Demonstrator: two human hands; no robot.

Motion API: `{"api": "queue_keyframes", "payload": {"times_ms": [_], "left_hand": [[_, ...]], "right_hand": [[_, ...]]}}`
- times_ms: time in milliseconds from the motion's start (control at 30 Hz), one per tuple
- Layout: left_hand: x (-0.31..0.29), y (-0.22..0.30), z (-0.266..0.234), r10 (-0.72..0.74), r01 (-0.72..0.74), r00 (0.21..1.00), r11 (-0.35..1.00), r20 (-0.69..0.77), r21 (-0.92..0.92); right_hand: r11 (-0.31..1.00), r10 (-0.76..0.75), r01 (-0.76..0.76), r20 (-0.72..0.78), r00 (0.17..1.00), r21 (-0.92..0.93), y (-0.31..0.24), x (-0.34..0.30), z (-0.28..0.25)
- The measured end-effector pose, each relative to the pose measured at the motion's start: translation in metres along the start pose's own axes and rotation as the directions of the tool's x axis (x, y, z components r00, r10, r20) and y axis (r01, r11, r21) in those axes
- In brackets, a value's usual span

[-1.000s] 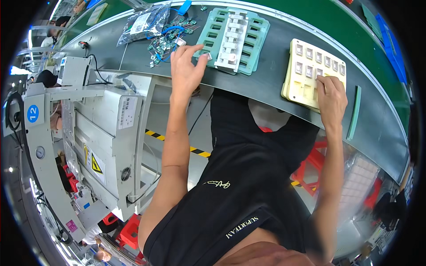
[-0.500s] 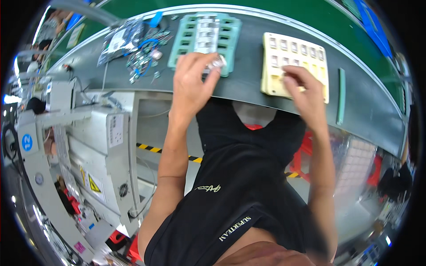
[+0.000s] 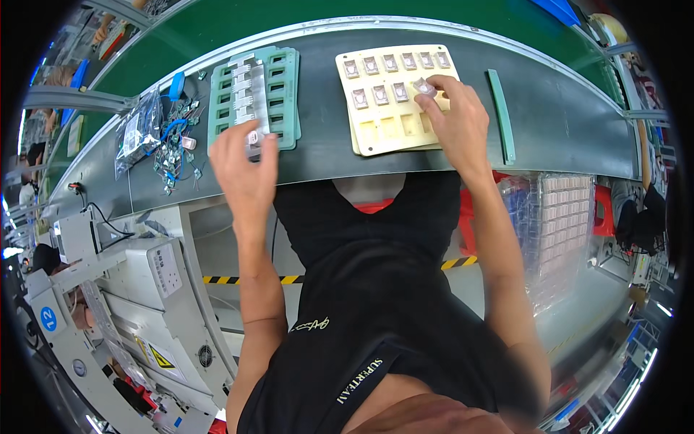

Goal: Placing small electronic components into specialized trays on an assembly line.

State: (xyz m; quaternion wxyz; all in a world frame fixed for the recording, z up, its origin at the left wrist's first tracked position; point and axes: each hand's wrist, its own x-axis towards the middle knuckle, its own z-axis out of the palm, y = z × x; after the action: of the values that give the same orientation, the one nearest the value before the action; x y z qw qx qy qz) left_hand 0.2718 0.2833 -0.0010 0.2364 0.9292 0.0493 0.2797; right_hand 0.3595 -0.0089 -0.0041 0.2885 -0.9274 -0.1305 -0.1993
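Right hand (image 3: 464,119): thumb and fingertips pinching small clear piece (image 3: 425,87) at second row of cream tray (image 3: 383,110), covering tray's near right corner. Left hand (image 3: 242,163): thumb parted from fingers around white piece (image 3: 252,137) at near end of metal strip (image 3: 258,87); grip unclear. Strip lies on teal tray (image 3: 292,94). Beyond: small wired parts (image 3: 170,155), plastic bag (image 3: 137,137); far right, green bar (image 3: 500,116). Dark bench (image 3: 318,94); white machine (image 3: 134,282) at left. Versus half second ago: left thumb wider from fingers.

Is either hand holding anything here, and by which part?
The right hand pinches a small clear part by its edges. The left hand is at the silver strip; a hold cannot be told.
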Motion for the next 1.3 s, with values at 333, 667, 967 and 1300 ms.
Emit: {"api": "queue_keyframes", "payload": {"times_ms": [333, 667, 967, 1300], "left_hand": [[-0.009, -0.023, 0.001, -0.302, 0.299, 0.949, 0.953, 0.085, 0.056], [-0.024, -0.022, 0.010, -0.257, 0.256, 0.966, 0.966, -0.026, -0.036], [-0.005, -0.034, 0.008, -0.082, 0.081, 0.997, 0.994, 0.005, 0.076], [0.029, -0.043, -0.011, -0.027, 0.010, 0.950, 0.998, 0.311, 0.056]], "right_hand": [[0.994, -0.099, 0.102, 0.110, 0.989, -0.026, 0.009, 0.003, 0.008], [0.964, -0.192, 0.216, 0.154, 0.969, -0.153, 0.005, 0.012, -0.001], [0.920, -0.300, 0.335, 0.186, 0.936, -0.203, 0.014, 0.012, 0.000], [0.995, -0.077, 0.085, 0.136, 0.988, -0.056, 0.002, -0.004, -0.027]]}}
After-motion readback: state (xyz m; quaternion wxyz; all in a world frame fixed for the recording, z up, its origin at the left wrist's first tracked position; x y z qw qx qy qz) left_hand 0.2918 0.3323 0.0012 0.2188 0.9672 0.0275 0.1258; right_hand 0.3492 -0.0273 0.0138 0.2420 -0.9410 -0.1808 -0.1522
